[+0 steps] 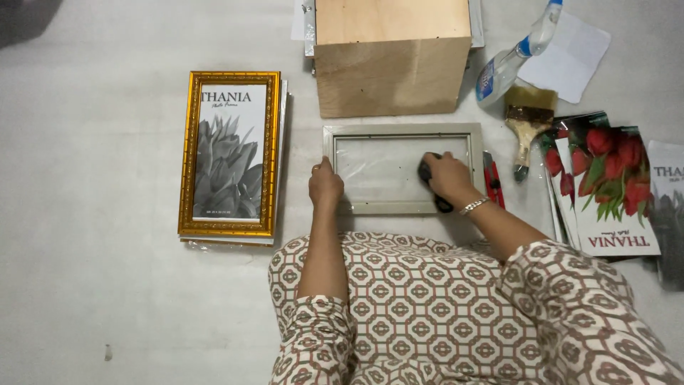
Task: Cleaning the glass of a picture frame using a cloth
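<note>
We see the wooden box (388, 68) at the top, and just below it the pale grey frame (402, 170) flat on the floor, long axis running left to right, its pane clear and bare. Left of it lies the gold frame (229, 153), long axis pointing away from us. Our left hand (325, 184) presses loosely curled on the grey frame's left edge; our right hand (447, 175) grips a dark cloth (427, 173) on the glass.

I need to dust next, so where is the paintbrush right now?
In the head view the paintbrush lies at upper right, between the spray bottle and the flower prints, just beyond the red cutter.
</note>
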